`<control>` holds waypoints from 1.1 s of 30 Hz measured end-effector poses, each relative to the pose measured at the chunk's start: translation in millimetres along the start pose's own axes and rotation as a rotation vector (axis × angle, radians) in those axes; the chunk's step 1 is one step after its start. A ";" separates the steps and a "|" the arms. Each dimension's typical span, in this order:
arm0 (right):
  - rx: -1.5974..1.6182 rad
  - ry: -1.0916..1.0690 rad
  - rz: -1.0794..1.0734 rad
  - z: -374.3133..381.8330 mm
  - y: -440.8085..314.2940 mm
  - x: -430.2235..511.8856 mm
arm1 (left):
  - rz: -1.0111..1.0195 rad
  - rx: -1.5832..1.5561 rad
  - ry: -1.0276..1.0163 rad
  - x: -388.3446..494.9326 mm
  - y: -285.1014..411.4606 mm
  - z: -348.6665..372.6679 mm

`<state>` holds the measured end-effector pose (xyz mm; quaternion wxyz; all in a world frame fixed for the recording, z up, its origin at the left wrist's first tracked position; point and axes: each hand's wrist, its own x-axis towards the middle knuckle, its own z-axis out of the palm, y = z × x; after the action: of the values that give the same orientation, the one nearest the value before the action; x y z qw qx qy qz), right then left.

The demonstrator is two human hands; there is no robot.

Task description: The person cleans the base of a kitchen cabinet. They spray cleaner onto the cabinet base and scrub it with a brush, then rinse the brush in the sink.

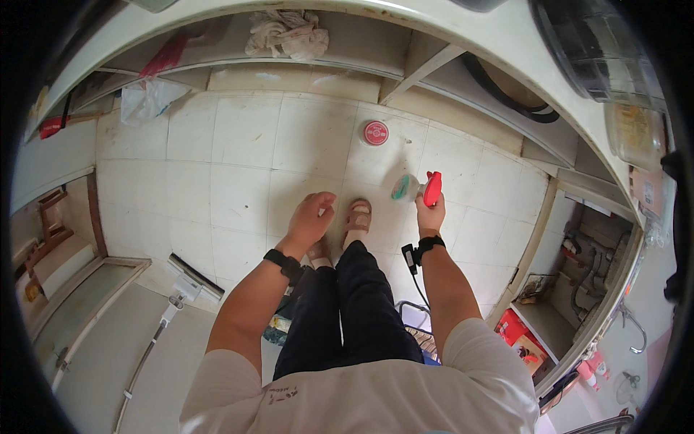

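Observation:
My right hand [431,216] grips a clear spray bottle [405,187] by its neck, below the red trigger head [433,189]. The bottle is tilted, its body pointing left over the floor, and it bears a green label. My left hand [310,219] hovers above the floor near my feet, fingers loosely curled in, with nothing visible in it. On the white tiles beyond both hands stands a round container with a red lid [376,133], which bears writing. Both wrists wear black straps.
A squeegee [195,276] on a long pole lies left. Ahead, under the counter [347,6], shelves hold a crumpled cloth [287,33] and a round black-rimmed object [509,87]. A plastic bag [146,100] hangs at left. At right, a cabinet with pipes [588,271] stands open.

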<state>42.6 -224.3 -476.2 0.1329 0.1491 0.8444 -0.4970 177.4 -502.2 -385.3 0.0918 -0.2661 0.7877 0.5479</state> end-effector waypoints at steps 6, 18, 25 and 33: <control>-0.247 -0.017 -0.025 21.1 17.4 24.4 | -0.002 -0.038 0.002 2.9 -10.2 -0.2; -0.380 -0.119 0.149 31.1 61.9 26.7 | -0.020 -0.020 -0.007 -1.3 -25.2 7.2; -0.222 -0.091 -0.012 37.3 71.9 7.1 | -0.093 0.051 -0.108 -14.1 -35.6 5.8; 0.013 -0.270 -0.172 7.3 -1.8 -50.1 | 0.130 0.277 -0.098 -18.0 -22.8 27.4</control>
<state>88.6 -237.5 -459.6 0.2012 0.0089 0.8252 -0.5276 200.3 -477.3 -406.4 0.1301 -0.1723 0.8660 0.4510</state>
